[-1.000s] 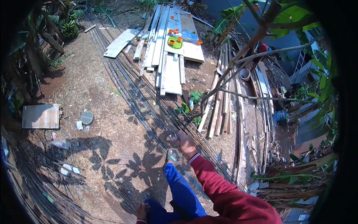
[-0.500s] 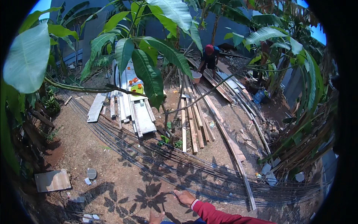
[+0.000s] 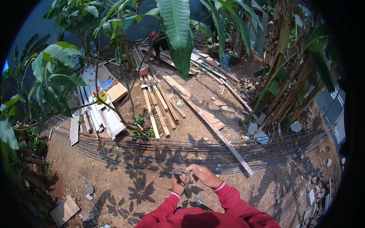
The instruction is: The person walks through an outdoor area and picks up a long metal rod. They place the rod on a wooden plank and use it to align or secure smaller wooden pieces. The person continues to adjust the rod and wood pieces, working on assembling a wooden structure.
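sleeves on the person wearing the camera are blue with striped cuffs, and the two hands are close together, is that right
Not quite: the sleeves are red, not blue, as the head view shows. They do have striped cuffs, and the left hand and right hand are close together.
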The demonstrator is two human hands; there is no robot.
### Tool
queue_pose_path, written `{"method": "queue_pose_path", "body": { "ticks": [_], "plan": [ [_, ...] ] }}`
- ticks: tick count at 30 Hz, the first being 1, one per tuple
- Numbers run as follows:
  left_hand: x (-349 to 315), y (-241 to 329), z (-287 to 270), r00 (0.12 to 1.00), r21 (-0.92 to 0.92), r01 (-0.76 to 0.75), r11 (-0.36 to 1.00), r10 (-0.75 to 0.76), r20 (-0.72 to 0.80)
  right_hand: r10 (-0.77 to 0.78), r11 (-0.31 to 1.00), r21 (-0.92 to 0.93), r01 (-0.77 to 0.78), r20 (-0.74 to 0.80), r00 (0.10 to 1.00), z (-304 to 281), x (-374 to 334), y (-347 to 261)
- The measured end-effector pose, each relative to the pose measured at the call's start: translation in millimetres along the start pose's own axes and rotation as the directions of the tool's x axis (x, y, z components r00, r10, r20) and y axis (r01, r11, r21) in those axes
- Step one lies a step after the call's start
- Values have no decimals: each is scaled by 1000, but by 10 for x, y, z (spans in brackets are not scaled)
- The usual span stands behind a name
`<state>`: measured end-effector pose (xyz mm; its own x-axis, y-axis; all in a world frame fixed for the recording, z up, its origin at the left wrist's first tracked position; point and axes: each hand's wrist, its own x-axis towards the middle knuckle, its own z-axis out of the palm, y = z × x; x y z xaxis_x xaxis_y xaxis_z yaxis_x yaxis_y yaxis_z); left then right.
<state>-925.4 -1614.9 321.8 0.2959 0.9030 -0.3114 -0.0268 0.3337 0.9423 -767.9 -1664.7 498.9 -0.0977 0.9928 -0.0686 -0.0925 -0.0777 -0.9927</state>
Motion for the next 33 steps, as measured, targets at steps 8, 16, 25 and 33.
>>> {"method": "queue_pose_path", "body": {
  "ticks": [8,16,25,33],
  "plan": [
    [-71,706,1043,963,-409,165,898,-57,264,167,578,-729,-367,-335,927,-1081,-1272,1603],
    [800,518,1443,797,-427,556,713,-312,517,347,625,-348,-698,-677,649,-1328,-1784,1951],
    [2507,-106,1492,650,312,597,739,-674,351,490,284,-108,-953,-838,241,-1745,-1362,2125],
    [3376,-571,959,610,482,638,601,-776,161,479,407,95,-909,-869,123,-2355,-798,2197]
  ]
}}
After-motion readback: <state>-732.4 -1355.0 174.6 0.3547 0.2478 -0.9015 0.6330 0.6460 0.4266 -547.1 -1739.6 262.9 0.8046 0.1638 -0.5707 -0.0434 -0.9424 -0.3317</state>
